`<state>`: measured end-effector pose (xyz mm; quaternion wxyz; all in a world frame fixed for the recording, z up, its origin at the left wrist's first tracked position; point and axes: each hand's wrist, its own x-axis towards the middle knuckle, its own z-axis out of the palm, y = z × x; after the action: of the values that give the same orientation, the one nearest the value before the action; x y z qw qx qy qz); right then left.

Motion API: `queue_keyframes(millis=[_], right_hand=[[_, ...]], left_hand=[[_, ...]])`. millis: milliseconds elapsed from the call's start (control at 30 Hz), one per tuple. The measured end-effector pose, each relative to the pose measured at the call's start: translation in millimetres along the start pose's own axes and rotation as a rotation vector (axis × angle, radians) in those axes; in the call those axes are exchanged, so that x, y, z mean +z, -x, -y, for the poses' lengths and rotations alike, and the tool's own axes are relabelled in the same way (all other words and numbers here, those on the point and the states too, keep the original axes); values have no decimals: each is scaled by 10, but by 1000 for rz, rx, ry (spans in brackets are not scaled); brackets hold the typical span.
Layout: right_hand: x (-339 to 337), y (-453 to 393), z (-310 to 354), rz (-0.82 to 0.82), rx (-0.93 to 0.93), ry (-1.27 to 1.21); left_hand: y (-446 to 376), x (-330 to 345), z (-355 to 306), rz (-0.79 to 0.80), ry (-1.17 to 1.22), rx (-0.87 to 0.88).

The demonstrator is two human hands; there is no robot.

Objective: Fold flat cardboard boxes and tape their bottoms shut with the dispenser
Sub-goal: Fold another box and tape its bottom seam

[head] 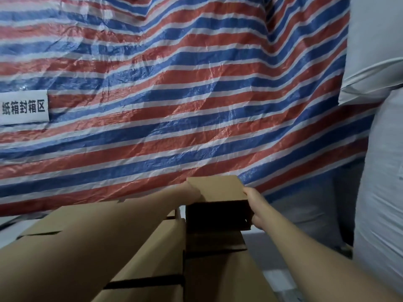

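Box [218,192] atop stack [152,247], btwn both hands; tarp [174,94] behind, sacks [379,149] rt.

Behind everything, a crinkled tarp [174,94] striped red, blue and white, hung like a wall. At its left edge, a white sign [24,107] printed with black characters. On the right, bulging white woven sacks [381,149], stacked. Dim, cool light throughout.

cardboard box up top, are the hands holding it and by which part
Yes: the right hand grips the small cardboard box at its right edge; the left hand holds its left side, fingers hidden.
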<state>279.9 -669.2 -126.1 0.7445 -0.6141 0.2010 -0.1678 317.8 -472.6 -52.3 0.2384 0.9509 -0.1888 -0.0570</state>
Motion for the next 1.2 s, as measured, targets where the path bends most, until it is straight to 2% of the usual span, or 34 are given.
queue_keyframes(millis=[133, 233, 367, 500, 700, 833, 900, 1067, 1200], right_hand=[[111, -142, -280, 39, 67, 45], [149, -129, -321, 18, 65, 122], [149, -3, -182, -201, -70, 338], [147, 379, 37, -389, -279, 609], [273, 1765, 514, -444, -563, 776], [453, 2899, 681, -416, -782, 754], [550, 3381, 644, -378, -831, 736], [939, 4280, 421, -244, -889, 707], [1271, 4721, 261, -85, -844, 774]], left_hand=[[-93, 145, 157, 111, -75, -155], [-97, 125, 178, 101, -179, -113], [98, -92, 147, -11, -241, 6], [577, -358, 188, -149, -148, 108], [1927, -1004, 574, -415, -21, 295], [2980, -1511, 1049, -581, 73, 353], [3455, -1686, 1309, -652, 71, 317], [4408, -1831, 1887, -703, 109, 253], [4890, -1732, 2388, -685, -27, 246]])
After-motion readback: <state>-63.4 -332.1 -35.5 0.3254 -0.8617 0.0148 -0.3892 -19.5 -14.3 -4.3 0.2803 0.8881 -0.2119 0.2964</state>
